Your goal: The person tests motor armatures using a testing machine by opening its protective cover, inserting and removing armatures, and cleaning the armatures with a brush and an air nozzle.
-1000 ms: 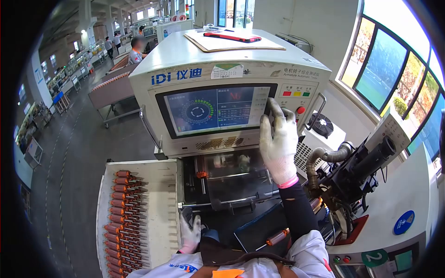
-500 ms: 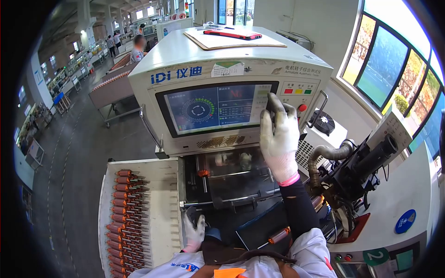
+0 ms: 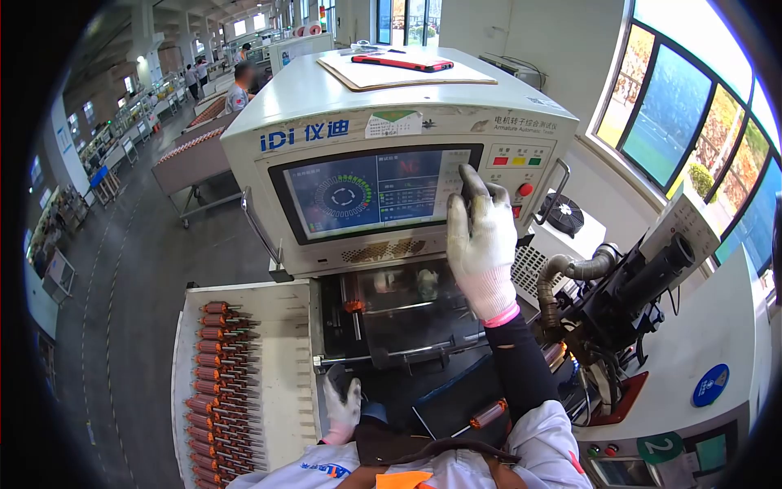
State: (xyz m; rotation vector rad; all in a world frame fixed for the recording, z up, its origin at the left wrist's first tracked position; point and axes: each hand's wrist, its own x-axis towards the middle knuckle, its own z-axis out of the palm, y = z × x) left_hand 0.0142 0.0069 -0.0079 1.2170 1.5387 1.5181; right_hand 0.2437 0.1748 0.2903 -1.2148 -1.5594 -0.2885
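Observation:
My right hand [image 3: 482,244], in a white glove with dark-stained fingertips, is raised in front of the right part of the tester's screen [image 3: 338,200]. Its fingers are stretched out and hold nothing; whether a fingertip presses the glass I cannot tell. The display shows a ring diagram and red letters reading NG. Low in the view, my gloved left hand [image 3: 343,401] hangs beside the white tray [image 3: 289,359], fingers apart and without anything in them. Under the screen, a motor armature [image 3: 353,305] sits in the tester's dark fixture. Another armature [image 3: 489,414] lies near my right forearm.
Rows of armatures [image 3: 210,359] fill the tray's left side. A red-edged phone [image 3: 403,62] and a clipboard [image 3: 350,75] rest on the tester. On the right stands a machine with a bent hose [image 3: 562,273]. A person [image 3: 238,90] is at a far cart.
The camera view has shifted slightly, moving the scene a little left. My right hand stays at the screen's right side, and my left hand keeps its place by the tray.

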